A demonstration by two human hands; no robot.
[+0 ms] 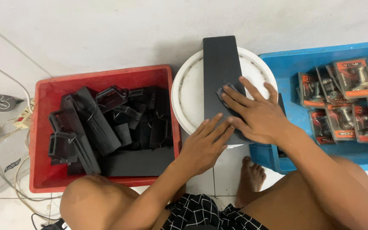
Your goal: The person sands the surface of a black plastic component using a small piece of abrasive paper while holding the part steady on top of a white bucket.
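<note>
Nearest the camera are the person's bare knees and a checked black-and-white cloth [201,213] in the lap, with one bare foot [250,176] on the white tiled floor [107,34] between them.

The floor carries everything here. The largest thing on it is a red plastic crate [39,140] at the left, filled with a jumble of black plastic parts [107,123], some long and flat, some with handle-like loops. At the right stands a blue plastic crate [286,64] holding blister-packed metal hardware pieces [350,98] on orange-and-clear cards, laid in overlapping rows. Between the two crates sits a white round bucket lid [188,93], touching the red crate's rim on one side and just beside the blue crate on the other.

Across that lid lies a long flat black panel [220,64], running from the far rim toward the person. The left hand [203,145] lies flat on the panel's near end, fingers straight and together, its grip not closed on anything. The right hand [256,113] presses a small dark cloth pad [225,91] against the panel's middle, fingers spread over the pad; the grip is flat pressure rather than a clench.

At the far left a white power strip [20,121] and loose pale cables [5,170] lie on the floor beside the red crate.
</note>
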